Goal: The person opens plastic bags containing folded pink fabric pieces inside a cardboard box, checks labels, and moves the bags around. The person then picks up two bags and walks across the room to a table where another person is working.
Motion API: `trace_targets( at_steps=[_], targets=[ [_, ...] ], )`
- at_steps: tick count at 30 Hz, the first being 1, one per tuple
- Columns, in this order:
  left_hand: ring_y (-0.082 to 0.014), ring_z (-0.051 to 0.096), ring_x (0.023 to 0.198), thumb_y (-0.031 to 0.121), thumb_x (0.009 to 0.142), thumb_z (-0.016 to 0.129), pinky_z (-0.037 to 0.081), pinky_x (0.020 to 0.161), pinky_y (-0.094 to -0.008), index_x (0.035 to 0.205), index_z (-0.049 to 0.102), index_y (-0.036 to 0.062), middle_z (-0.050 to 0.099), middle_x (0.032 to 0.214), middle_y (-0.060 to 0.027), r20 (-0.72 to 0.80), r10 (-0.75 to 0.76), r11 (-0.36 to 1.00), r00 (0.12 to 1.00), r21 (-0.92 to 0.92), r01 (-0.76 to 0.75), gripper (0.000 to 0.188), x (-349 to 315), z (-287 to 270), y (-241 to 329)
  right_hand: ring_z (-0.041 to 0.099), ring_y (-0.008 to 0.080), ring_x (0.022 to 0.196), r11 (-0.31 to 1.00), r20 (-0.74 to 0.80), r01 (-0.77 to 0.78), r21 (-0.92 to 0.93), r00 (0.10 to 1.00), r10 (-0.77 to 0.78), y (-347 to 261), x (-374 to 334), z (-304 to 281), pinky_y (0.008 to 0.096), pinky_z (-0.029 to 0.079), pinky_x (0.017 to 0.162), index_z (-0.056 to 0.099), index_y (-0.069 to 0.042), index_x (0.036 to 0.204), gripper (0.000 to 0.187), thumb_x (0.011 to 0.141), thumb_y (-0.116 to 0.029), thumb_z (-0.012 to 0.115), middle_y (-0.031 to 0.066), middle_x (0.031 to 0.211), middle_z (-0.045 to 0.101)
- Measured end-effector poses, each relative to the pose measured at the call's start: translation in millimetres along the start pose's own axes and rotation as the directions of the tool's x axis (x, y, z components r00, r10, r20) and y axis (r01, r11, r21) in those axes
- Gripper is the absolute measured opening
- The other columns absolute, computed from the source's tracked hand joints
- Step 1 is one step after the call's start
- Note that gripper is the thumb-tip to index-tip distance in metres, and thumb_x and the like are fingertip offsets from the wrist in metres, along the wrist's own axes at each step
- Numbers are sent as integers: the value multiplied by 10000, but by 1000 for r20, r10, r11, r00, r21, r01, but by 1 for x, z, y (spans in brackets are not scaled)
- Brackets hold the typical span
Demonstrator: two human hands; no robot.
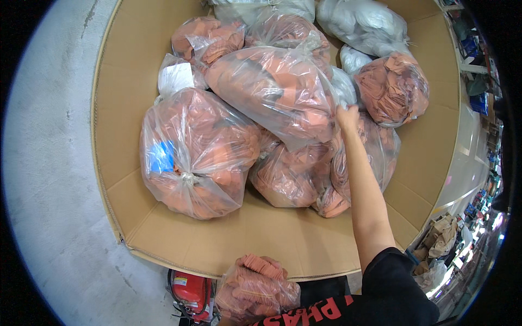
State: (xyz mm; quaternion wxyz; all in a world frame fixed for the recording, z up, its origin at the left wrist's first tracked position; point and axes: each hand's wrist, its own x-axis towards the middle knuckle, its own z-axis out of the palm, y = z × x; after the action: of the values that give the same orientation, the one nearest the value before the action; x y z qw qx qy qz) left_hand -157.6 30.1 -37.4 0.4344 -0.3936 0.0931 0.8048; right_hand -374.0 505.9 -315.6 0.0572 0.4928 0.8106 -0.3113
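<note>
My right hand (348,117) is closed on gathered plastic at the right end of a large clear plastic bag (272,89) full of flat orange-brown pieces. This bag lies on top of other bags in a big cardboard box (179,239). A smaller clear bag (258,290) of the same pieces is close against my body, outside the box's near wall. Only a sliver of skin shows under that smaller bag at the lower edge; my left hand's fingers are hidden. To the left lies a knotted bag (198,155) with a blue label.
More bags of orange-brown pieces surround the large one, including a round bag (391,89) at right. Bags with whitish contents (364,24) lie at the far side. A red fire extinguisher (190,290) stands outside the near wall. Brown paper and cartons (440,239) are at right.
</note>
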Motion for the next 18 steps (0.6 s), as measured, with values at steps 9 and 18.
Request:
trace_targets(
  at_steps=[9,18],
  targets=[
    [-347,621,942,284,726,869,512,807,-501,1109,724,-27,677,998,-203,-49,219,792,974,593,-148,514,-4,83,12,541,437,1394,832,215,554,7,812,-542,-182,-36,33,566,375,1182,497,49,1514,911,946,-640,679,267,1512,567],
    [-309,631,942,260,774,880,518,823,-462,1168,687,20,691,941,-169,169,180,916,969,331,-228,500,7,38,-6,762,389,896,797,187,585,152,775,-604,-114,-109,40,478,583,827,807,-63,1102,377,942,-396,729,224,908,770]
  ],
)
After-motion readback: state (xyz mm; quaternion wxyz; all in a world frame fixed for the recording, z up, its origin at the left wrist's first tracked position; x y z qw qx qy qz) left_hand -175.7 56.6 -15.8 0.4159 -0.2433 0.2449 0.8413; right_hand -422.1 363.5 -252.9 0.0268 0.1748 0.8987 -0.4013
